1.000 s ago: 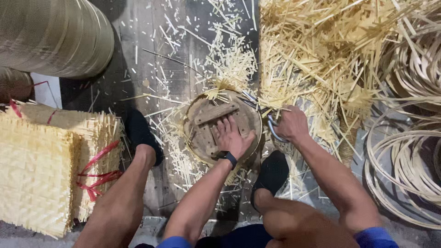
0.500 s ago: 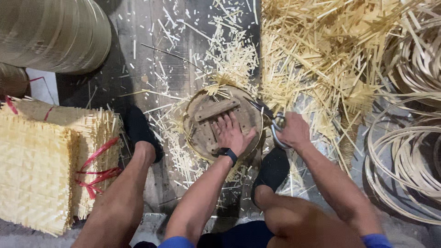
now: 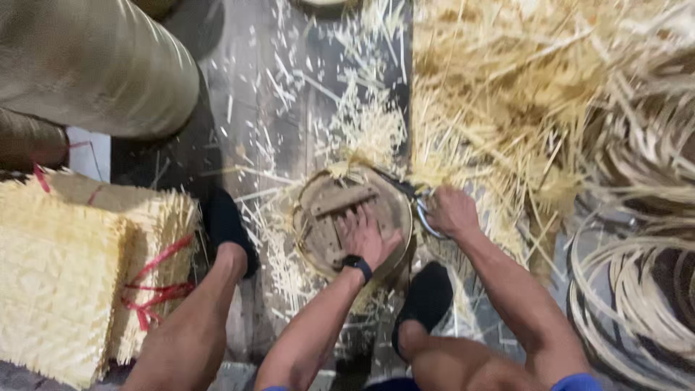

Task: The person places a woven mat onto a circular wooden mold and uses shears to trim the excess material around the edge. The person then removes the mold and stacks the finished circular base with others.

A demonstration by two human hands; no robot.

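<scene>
Round wooden form (image 3: 340, 210), wrapped by a woven bamboo rim, is set on the floor (image 3: 239, 94) between the two black shoes, and it is pressed flat from above by the left hand (image 3: 368, 235) with open, spread fingers, nothing being gripped. Scissors (image 3: 420, 206) are held closed-fisted in the right hand (image 3: 452, 211), just beside the form's right edge, with the blades pointed up-left along the rim. The right hand is thus nearer to the rim's far right side, where loose strip ends (image 3: 355, 156) stand out.
</scene>
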